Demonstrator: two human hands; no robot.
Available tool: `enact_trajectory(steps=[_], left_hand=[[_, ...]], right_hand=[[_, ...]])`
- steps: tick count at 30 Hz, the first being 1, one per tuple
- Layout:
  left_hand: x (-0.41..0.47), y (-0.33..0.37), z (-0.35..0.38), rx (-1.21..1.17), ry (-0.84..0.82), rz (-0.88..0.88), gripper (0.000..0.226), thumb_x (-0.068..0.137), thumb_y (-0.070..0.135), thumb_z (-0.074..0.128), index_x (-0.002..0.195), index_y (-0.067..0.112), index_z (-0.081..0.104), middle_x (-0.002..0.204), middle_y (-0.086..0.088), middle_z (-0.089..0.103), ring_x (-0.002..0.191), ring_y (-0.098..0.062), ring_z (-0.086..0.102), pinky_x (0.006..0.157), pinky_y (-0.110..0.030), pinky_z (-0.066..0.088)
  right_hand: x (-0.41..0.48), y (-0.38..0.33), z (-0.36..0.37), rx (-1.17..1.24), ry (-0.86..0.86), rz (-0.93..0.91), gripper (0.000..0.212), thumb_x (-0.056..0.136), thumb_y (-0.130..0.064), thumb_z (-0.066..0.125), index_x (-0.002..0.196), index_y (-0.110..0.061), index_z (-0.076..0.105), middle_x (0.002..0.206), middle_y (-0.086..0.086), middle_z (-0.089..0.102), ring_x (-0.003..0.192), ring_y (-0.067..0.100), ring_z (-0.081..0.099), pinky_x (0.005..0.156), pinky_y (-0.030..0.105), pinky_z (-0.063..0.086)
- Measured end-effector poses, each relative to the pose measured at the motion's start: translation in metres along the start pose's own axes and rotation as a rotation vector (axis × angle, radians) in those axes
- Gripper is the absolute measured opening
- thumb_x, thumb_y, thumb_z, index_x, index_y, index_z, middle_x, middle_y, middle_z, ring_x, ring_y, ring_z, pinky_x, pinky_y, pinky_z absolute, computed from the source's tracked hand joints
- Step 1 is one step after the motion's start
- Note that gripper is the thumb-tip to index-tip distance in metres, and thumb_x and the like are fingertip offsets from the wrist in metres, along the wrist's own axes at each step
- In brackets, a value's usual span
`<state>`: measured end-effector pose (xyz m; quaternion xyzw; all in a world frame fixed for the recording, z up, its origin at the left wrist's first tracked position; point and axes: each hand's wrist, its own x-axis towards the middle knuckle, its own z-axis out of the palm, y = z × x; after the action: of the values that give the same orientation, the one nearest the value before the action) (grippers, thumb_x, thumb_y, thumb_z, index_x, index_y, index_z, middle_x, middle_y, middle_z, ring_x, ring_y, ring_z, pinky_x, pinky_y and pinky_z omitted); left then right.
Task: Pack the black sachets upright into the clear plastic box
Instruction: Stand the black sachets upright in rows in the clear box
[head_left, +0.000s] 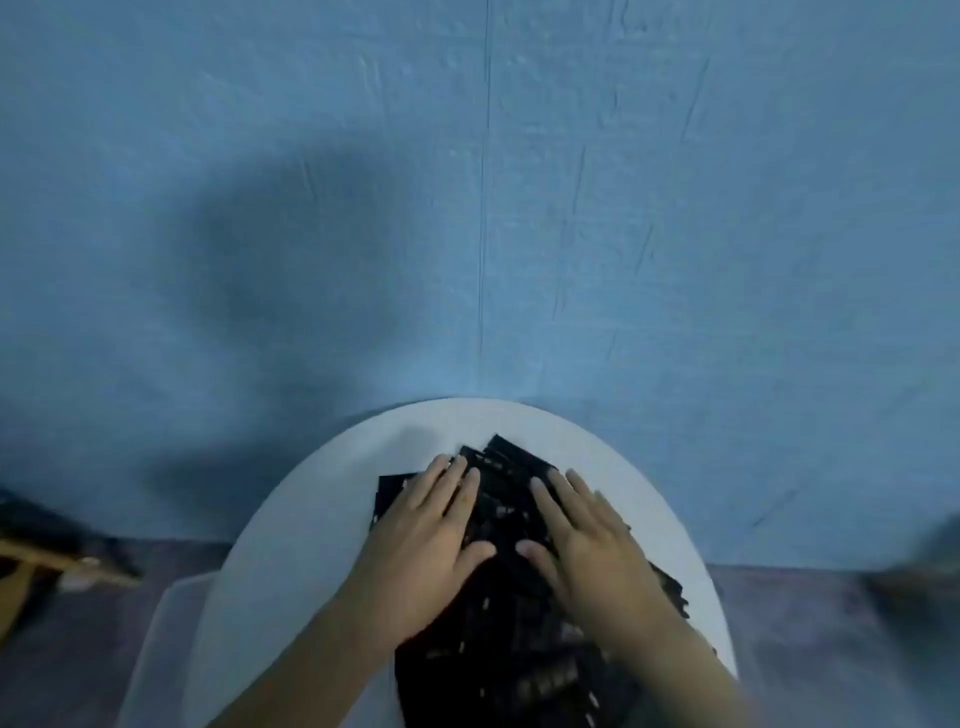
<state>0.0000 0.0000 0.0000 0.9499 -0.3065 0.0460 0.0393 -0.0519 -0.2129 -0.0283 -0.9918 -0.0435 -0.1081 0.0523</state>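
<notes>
A loose heap of several black sachets (506, 618) lies flat on a round white table (311, 519) at the bottom of the head view. My left hand (426, 540) rests palm down on the heap's left side, fingers straight. On the right side my right hand (587, 540) lies flat in the same way. The two thumbs point toward each other over the middle of the pile. A clear plastic box (156, 639) shows partly below the table's left edge, blurred.
A blue wall (483, 208) fills the upper view behind the table. A wooden piece with dark items (62, 556) sits at the left edge on the grey floor. A dark blurred shape (924, 571) is at the right edge.
</notes>
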Motion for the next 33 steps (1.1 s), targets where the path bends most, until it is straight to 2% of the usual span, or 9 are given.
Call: enact_trajectory(steps=[4, 8, 11, 13, 15, 19, 25, 29, 33], left_hand=[[-0.008, 0.003, 0.024, 0.073, 0.016, 0.048, 0.077, 0.093, 0.060, 0.025, 0.143, 0.009, 0.053, 0.153, -0.010, 0.045, 0.145, -0.026, 0.038, 0.114, -0.038, 0.022], [-0.024, 0.017, 0.043, 0.024, 0.082, 0.096, 0.066, 0.100, 0.051, 0.046, 0.150, 0.009, 0.044, 0.161, -0.010, 0.032, 0.152, -0.026, 0.024, 0.117, -0.036, 0.009], [-0.050, 0.032, 0.052, 0.038, 0.146, 0.085, 0.064, 0.097, 0.049, 0.046, 0.146, 0.009, 0.050, 0.156, -0.010, 0.042, 0.148, -0.026, 0.033, 0.114, -0.035, 0.014], [-0.072, 0.040, 0.063, -0.032, 0.144, 0.080, 0.065, 0.098, 0.049, 0.040, 0.150, 0.011, 0.044, 0.158, -0.007, 0.039, 0.150, -0.024, 0.028, 0.116, -0.033, 0.009], [-0.096, 0.045, 0.069, -0.061, 0.148, 0.080, 0.064, 0.098, 0.049, 0.037, 0.150, 0.013, 0.044, 0.157, -0.006, 0.041, 0.150, -0.023, 0.028, 0.116, -0.031, 0.013], [-0.132, 0.055, 0.073, -0.081, 0.197, 0.096, 0.051, 0.098, 0.041, 0.046, 0.142, 0.018, 0.056, 0.148, -0.004, 0.051, 0.144, -0.026, 0.039, 0.112, -0.038, 0.035], [-0.158, 0.063, 0.095, -0.168, 0.256, 0.143, 0.041, 0.103, 0.037, 0.046, 0.139, 0.024, 0.059, 0.145, 0.007, 0.054, 0.145, -0.015, 0.037, 0.102, -0.031, 0.045], [-0.176, 0.066, 0.113, -0.243, 0.223, 0.130, 0.048, 0.101, 0.045, 0.035, 0.136, 0.027, 0.062, 0.145, 0.010, 0.053, 0.142, -0.012, 0.041, 0.098, -0.034, 0.052], [-0.183, 0.065, 0.124, -0.238, 0.271, 0.117, 0.046, 0.096, 0.051, 0.048, 0.129, 0.025, 0.067, 0.131, 0.011, 0.061, 0.124, -0.014, 0.052, 0.100, -0.034, 0.049]], right_hand=[[-0.012, 0.003, 0.022, -0.032, 0.002, -0.056, 0.068, 0.099, -0.058, 0.031, 0.145, -0.013, 0.051, 0.150, 0.010, 0.050, 0.143, 0.028, 0.042, 0.112, 0.048, 0.042], [-0.039, 0.000, 0.036, -0.030, 0.039, -0.093, 0.068, 0.100, -0.058, 0.028, 0.149, -0.015, 0.045, 0.156, 0.008, 0.042, 0.149, 0.026, 0.031, 0.119, 0.044, 0.033], [-0.066, -0.003, 0.038, -0.016, 0.040, -0.083, 0.067, 0.100, -0.059, 0.027, 0.151, -0.019, 0.043, 0.157, 0.006, 0.041, 0.150, 0.024, 0.028, 0.120, 0.044, 0.030], [-0.087, -0.008, 0.040, 0.006, 0.047, -0.073, 0.067, 0.099, -0.060, 0.027, 0.150, -0.020, 0.044, 0.156, 0.006, 0.042, 0.150, 0.025, 0.029, 0.120, 0.045, 0.030], [-0.111, -0.012, 0.040, 0.044, 0.045, -0.056, 0.066, 0.098, -0.060, 0.029, 0.148, -0.019, 0.047, 0.155, 0.007, 0.043, 0.150, 0.025, 0.030, 0.120, 0.045, 0.032], [-0.157, -0.015, 0.043, 0.106, 0.050, -0.055, 0.061, 0.099, -0.057, 0.032, 0.143, -0.020, 0.054, 0.154, 0.004, 0.045, 0.148, 0.026, 0.033, 0.119, 0.041, 0.033], [-0.197, -0.002, 0.048, 0.178, 0.011, -0.026, 0.047, 0.098, -0.035, 0.054, 0.144, -0.027, 0.051, 0.157, -0.003, 0.039, 0.148, 0.018, 0.033, 0.112, 0.037, 0.042], [-0.200, -0.004, 0.056, 0.150, 0.027, -0.060, 0.053, 0.088, -0.026, 0.069, 0.139, -0.027, 0.056, 0.148, -0.004, 0.047, 0.134, 0.020, 0.048, 0.093, 0.037, 0.055], [-0.191, -0.010, 0.060, 0.137, 0.119, -0.079, 0.039, 0.084, -0.023, 0.077, 0.122, -0.024, 0.068, 0.123, -0.002, 0.058, 0.109, 0.025, 0.058, 0.076, 0.040, 0.058]])
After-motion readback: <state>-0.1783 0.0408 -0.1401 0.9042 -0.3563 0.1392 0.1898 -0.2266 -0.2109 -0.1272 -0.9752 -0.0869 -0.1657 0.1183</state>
